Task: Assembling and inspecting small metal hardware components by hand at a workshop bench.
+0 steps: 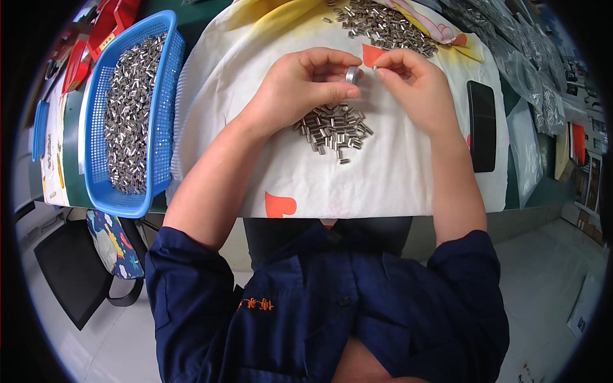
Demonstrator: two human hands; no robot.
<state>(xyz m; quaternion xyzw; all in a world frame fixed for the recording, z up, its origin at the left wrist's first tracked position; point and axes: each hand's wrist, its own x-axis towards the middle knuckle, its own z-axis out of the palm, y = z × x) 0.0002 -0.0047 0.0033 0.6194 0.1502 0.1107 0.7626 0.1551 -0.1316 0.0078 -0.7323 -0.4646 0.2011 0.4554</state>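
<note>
My left hand (290, 86) is closed on a short silver metal ring (351, 75), held upright between thumb and fingers. Across a small gap, my right hand (420, 89) pinches a small metal piece (375, 67) at its fingertips, mostly covered by them. Both hands hover above a white cloth (370, 185) with printed orange hearts. Below my left hand lies a loose pile of short metal cylinders (335, 131). A second pile of metal cylinders (383, 29) spreads over the far part of the cloth.
A blue plastic basket (167, 89) full of small metal cylinders stands on the left. On the right lies a black smartphone (482, 127), with clear plastic bags (530, 70) beyond it. Red bins (115, 25) sit at the far left. A black chair (70, 274) stands below.
</note>
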